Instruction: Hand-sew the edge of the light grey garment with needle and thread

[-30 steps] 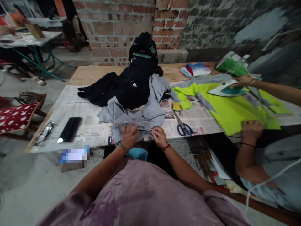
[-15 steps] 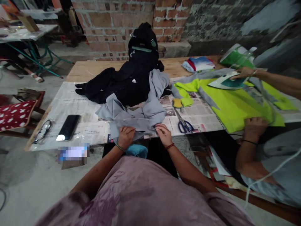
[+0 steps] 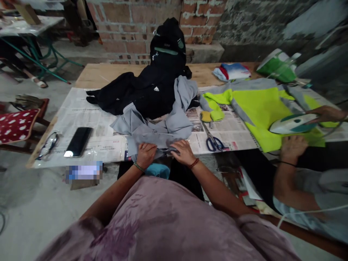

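A grey piece of fabric lies bunched at the table's front edge, one part stretching back over a black jacket with a small white logo. My left hand is closed on the fabric's near edge. A short way to the right, my right hand grips the same edge, fingers curled over it. Between the hands the cloth hangs slightly over the table edge. Scissors with dark blue handles rest on the newspaper right of my right hand, beside a yellow object.
A co-worker's hand holds an iron on a neon yellow garment at right. A black phone and glasses lie at left. Behind the jacket stands a black backpack; folded clothes sit farther right.
My right hand has shifted left along the fabric edge, from a fingertip pinch to a fuller grip. The co-worker's iron has slid toward the near right side of the neon garment.
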### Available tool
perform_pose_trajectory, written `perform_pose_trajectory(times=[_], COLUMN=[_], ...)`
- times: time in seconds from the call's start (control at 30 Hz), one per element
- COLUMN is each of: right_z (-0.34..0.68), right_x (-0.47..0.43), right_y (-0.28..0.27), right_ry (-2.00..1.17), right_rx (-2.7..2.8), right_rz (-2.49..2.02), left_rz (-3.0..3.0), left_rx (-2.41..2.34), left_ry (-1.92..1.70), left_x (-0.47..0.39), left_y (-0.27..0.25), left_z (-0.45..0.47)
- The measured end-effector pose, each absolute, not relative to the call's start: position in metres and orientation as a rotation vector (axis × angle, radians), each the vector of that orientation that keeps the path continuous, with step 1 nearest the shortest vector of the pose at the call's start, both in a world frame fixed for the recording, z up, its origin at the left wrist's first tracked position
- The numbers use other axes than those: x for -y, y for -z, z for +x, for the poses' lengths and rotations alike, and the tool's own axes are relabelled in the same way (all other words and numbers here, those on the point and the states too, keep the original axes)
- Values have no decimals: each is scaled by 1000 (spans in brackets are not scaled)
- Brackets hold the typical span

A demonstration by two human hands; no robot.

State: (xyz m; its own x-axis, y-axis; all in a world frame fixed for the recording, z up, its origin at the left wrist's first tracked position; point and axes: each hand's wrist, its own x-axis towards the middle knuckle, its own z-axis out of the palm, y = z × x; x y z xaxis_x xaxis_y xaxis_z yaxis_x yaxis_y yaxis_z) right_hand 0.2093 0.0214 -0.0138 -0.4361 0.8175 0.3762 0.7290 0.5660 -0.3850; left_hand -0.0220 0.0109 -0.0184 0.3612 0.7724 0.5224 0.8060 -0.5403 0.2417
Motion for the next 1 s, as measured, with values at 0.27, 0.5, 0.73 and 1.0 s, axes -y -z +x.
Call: perform_pose_trajectory(times=[0.27,0.5,0.73,1.0], right_z=[201,204,207,210], right_x=[-32,-38,-46,-42], right_y=[28,30,45,43], right_ry=[-210,-306,-591,-607], right_rx=[2196,1951,1699,1828], right_rz=[-1259,-1246,-1295,-1234], left_rz=[-2530,-2539,-2701,-2713], left_rx=[1414,1466,1606,1681], left_ry=[941,964,857,925], left_x=[-13,-20,-46,-49], left_y=[12,12,23,37], left_z=[-23,-23,-18,-18])
